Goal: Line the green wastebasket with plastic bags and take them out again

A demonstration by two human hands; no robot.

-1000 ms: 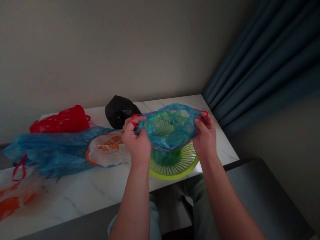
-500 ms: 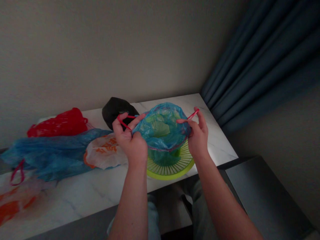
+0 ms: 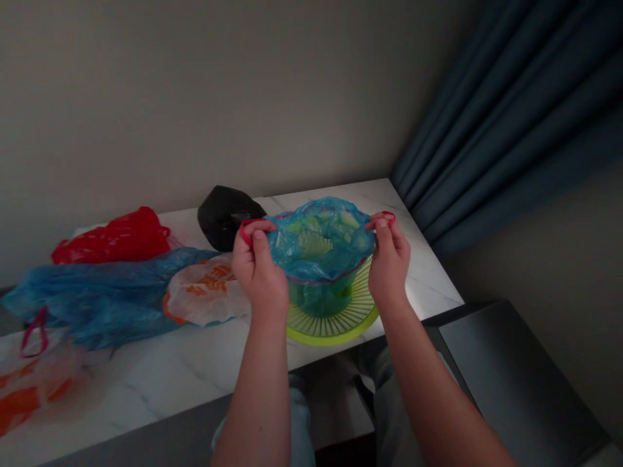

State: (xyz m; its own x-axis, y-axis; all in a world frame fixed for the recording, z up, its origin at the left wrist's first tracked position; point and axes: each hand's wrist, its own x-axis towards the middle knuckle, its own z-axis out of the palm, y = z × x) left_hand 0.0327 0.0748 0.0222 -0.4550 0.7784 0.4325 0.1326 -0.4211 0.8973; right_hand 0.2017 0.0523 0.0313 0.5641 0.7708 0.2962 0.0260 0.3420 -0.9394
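A thin blue plastic bag point(image 3: 321, 269) with red drawstrings is stretched between my two hands, its mouth facing up. My left hand point(image 3: 260, 263) pinches the left side of the rim, a red drawstring looped about its fingers. On the other side my right hand point(image 3: 389, 259) grips the rim, and a red loop crosses its fingertips. Below and around the lower part of the bag is a yellow-green slotted plastic basket point(image 3: 335, 338). Through the translucent film, green shows inside; I cannot make out whether it is only the basket.
Left of the basket lie a white bag with orange print point(image 3: 204, 295), a blue plastic bag point(image 3: 111, 298), a red bag point(image 3: 117, 237) and a black bundle point(image 3: 226, 217). The marble-patterned table point(image 3: 185, 370) meets a wall behind. A blue curtain point(image 3: 511, 117) hangs at right.
Both hands have drawn slightly apart, pulling the bag's rim wider. The fingers have closed more on the rim, and the drawstrings sit tighter against them.
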